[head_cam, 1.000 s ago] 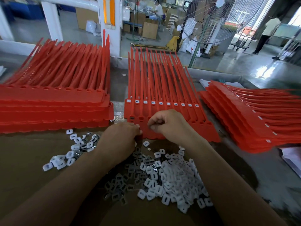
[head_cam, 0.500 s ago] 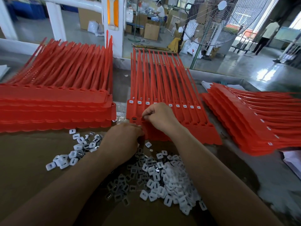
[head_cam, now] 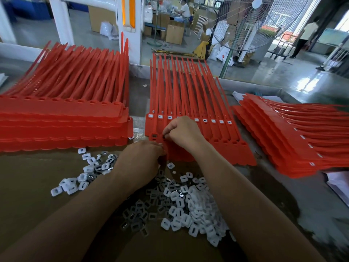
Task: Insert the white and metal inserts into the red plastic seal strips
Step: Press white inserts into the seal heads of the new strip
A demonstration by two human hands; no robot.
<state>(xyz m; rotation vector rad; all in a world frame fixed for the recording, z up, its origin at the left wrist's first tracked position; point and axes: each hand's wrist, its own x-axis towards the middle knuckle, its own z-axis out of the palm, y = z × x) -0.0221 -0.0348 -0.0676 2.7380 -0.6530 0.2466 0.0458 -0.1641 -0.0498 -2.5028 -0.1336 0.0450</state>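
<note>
Hundreds of white and metal inserts (head_cam: 188, 208) lie heaped at lower centre on the brown table (head_cam: 28, 186), a smaller scatter (head_cam: 85, 171) to their left; above them the left hand (head_cam: 139, 161) curls against the near edge of the middle strip sheet (head_cam: 207, 140), its grasp impossible to tell; the right hand (head_cam: 183, 132) pinches a small insert (head_cam: 164, 136) at that sheet's left end; a left stack (head_cam: 62, 125) and right stack (head_cam: 283, 140) flank it.
</note>
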